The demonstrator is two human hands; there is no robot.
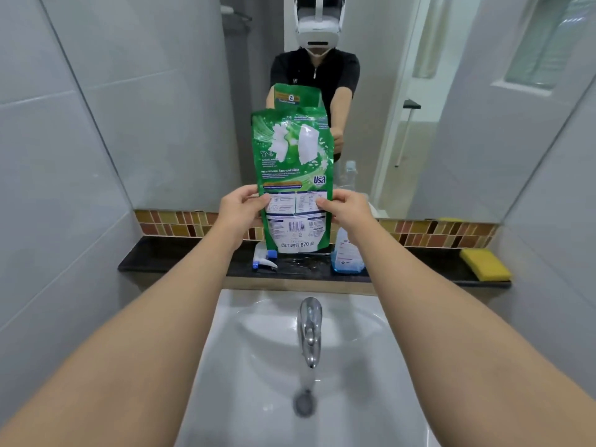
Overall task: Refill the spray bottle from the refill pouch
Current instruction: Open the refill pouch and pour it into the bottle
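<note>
Left hand (pixel 240 206): fingers pinch the left edge of the refill pouch (pixel 293 175), thumb on its near face.
Right hand (pixel 346 209): fingers pinch the right edge the same way.
Pouch: upright, held above the dark tabletop (pixel 180 256), back label toward the camera; whether its top is open cannot be told.
Spray bottle (pixel 346 253): stands on the tabletop, just right of the pouch, partly behind the right hand.
Trigger head (pixel 264 261): lies on the tabletop, left, apart from the bottle.
Doing it well: likely keep the pouch upright with both hands while carrying it right; tilt slowly once the spout is over the bottle mouth.
Risk: squeezing the soft sides could spill liquid.
</note>
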